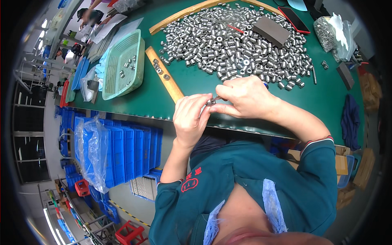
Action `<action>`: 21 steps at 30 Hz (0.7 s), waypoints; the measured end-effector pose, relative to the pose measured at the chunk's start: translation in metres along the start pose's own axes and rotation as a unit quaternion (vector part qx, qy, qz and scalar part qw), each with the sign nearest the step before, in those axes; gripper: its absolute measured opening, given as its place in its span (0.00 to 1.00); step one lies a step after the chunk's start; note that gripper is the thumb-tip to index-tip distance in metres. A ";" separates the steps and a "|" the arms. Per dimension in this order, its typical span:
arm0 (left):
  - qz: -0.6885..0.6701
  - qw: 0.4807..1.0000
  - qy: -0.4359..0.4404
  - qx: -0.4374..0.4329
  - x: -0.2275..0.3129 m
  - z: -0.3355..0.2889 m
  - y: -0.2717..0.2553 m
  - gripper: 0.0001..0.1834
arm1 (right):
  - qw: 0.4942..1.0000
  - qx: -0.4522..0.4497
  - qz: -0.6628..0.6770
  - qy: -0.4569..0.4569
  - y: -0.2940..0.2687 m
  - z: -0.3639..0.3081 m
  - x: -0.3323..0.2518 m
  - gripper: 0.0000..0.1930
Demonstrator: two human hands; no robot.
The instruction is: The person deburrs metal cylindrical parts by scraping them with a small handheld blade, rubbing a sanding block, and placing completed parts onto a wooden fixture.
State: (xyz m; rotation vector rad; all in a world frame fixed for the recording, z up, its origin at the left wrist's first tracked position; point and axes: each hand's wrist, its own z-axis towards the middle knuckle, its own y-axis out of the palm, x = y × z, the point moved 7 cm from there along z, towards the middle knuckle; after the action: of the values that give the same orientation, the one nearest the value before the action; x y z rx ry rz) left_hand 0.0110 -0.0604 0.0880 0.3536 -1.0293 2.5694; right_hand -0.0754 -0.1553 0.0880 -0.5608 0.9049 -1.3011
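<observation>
Near the table's front edge, my left hand (188, 119) pinches a small metal sleeve (210, 102) between thumb and fingertips. My right hand (250, 98) meets it from the right, closed on a slim tool whose dark tip (219, 98) touches or nearly touches the sleeve. A blue end of what looks like the same tool (266, 85) shows behind the right hand; the rest is hidden in the fist. Beyond both hands spreads a big heap of similar metal sleeves (204, 49). A few sleeves (159, 70) rest on a wooden strip (171, 86) to the left.
A pale green basket (141, 65) with several sleeves stands on the green table (159, 107) at left. On the heap lie a grey block (271, 31) and, behind it, a red-edged phone (294, 19). Bagged parts (324, 34) sit at right. Blue crates (122, 151) stack below left.
</observation>
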 end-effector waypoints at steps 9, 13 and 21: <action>0.030 0.999 0.019 0.035 0.005 0.001 -0.002 0.17 | 0.979 -0.140 0.109 0.098 0.017 -0.004 0.008 0.22; -0.022 0.999 -0.030 0.016 -0.002 0.001 0.002 0.20 | 0.993 -0.050 0.073 0.074 0.005 0.000 0.008 0.21; -0.161 0.975 -0.145 -0.052 -0.013 -0.004 0.005 0.16 | 0.999 -0.014 0.013 0.049 -0.001 0.000 0.008 0.23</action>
State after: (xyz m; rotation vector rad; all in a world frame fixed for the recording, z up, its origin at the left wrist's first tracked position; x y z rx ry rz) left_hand 0.0207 -0.0637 0.0779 0.8156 -1.0965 2.2063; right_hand -0.0761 -0.1632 0.0872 -0.5091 1.0097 -1.3037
